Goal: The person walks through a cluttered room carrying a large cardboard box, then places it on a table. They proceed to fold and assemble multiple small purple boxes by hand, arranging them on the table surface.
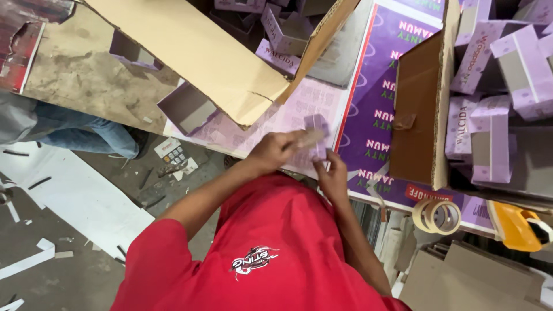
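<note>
Lilac paperboard carton (316, 125), small and only partly folded, held just above a printed lilac sheet (299, 103) on the table, a little beyond the red shirt (276, 253). Left hand (275, 151) at the carton's near-left edge, grip clamped on it, with a tan strip (311, 138) pinched alongside; kind of strip not to be told. Right hand (332, 173) at the near-right corner, grip likewise clamped on the carton, thumb side hidden.

Judged light, thin-walled and easily creased: best taken at folded edges and corners, never squeezed across an open panel.

Far left, large brown cardboard flap (196, 52). Right, open brown box (420, 109) beside a heap of finished lilac cartons (489, 144). Near right, roll of masking tape (436, 216) and orange tape dispenser (515, 227). Left, small calculator (173, 152) on the floor, near another person's denim-clad leg (86, 132).
</note>
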{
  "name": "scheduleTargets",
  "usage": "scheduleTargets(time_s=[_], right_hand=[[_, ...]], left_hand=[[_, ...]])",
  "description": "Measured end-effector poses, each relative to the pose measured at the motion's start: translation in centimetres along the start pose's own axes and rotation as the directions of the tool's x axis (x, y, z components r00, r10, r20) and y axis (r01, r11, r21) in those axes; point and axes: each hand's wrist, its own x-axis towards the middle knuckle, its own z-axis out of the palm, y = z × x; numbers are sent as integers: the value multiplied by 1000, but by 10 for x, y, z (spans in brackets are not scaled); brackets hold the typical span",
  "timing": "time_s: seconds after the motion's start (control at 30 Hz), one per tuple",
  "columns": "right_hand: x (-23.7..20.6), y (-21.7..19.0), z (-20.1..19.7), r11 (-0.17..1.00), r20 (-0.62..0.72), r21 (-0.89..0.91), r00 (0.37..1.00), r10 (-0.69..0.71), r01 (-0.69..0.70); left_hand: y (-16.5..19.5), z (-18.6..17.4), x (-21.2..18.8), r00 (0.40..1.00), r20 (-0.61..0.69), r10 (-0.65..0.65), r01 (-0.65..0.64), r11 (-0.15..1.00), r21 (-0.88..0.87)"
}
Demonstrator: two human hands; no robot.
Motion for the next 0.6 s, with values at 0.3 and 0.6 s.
scheduleTargets(time_s=[0.3,0.6], right_hand=[[22,20,17,850,123,525,992,-41,-30],[23,5,18,933,198,360,978,-73,-3]], left_hand=[[39,2,18,964,260,-61,-71,879,471],[11,-11,36,998,50,-25,1,901,435]])
